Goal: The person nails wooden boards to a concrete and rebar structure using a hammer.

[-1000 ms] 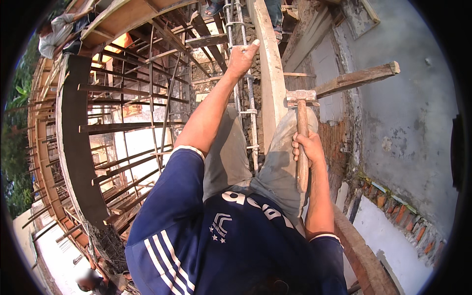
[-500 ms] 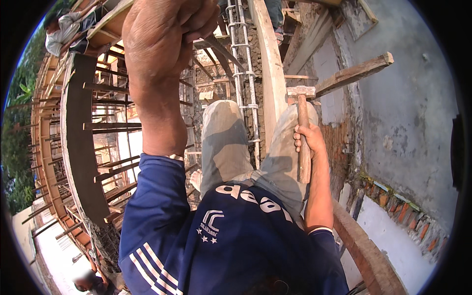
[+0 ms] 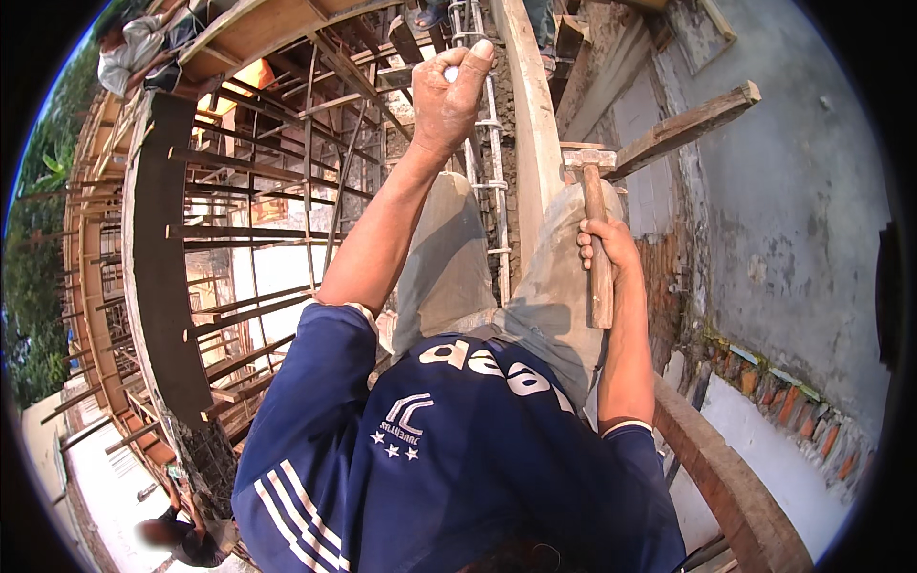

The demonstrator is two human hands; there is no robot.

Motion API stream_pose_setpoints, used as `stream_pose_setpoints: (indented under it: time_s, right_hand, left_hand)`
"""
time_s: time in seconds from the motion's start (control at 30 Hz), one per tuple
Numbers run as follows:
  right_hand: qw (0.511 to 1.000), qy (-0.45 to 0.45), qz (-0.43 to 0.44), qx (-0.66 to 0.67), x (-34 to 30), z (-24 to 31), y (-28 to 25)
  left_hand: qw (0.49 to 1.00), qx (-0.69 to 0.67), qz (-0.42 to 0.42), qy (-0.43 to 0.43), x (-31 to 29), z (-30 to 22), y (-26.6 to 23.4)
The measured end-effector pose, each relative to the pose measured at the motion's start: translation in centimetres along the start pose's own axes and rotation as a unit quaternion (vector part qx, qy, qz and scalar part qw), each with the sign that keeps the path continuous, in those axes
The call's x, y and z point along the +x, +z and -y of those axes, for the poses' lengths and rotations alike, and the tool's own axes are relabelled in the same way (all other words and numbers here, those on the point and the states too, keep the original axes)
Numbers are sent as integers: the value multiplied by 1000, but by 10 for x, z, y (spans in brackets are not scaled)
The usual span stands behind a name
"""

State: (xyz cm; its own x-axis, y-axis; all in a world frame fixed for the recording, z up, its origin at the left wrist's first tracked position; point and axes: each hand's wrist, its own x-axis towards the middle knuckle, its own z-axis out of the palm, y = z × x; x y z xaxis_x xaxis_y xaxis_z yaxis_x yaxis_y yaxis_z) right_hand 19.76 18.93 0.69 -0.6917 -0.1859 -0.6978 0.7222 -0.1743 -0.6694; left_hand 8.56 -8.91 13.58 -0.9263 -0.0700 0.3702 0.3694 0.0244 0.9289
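Observation:
My right hand (image 3: 616,246) is wrapped round the wooden handle of a hammer (image 3: 600,298). The hammer stands roughly upright in front of my right thigh, its blocky head pointing away from me. My left arm reaches forward, and the left hand (image 3: 451,103) is closed in a fist with the thumb on top. A small whitish spot shows between its fingers, too small to name. Just beyond and under that fist runs a steel rebar cage (image 3: 491,124) with tied rings. A long pale timber board (image 3: 531,105) lies along the cage's right side.
On the left stand a grey plastered beam (image 3: 158,258) and many timber props. A wooden bar (image 3: 683,131) juts out at the right, before a grey plastered wall (image 3: 793,220). Near my right elbow slants a wooden beam (image 3: 726,487). Other people (image 3: 134,53) are at the left edges.
My left hand has dropped away from close to the camera and moved right, over the rebar cage. The right hand with the hammer has shifted only slightly.

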Motion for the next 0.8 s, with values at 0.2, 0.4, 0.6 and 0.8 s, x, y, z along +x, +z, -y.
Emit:
stream_pose_setpoints:
  time_s: [0.2, 0.4, 0.6, 0.8]
  right_hand:
    - [1000, -3, 0, 16, -5, -6, 1]
    - [999, -15, 9, 34, -5, -7, -4]
    - [999, -33, -10, 17, -12, -11, 0]
    - [982, -167, -74, -53, -41, -15, 24]
  left_hand:
    - [984, 115, 126, -46, -46, 152, -4]
    - [992, 119, -41, -32, -28, 154, 7]
    - [988, 154, -2, 7, -68, 165, -4]
    - [988, 147, -36, -16, -61, 128, 5]
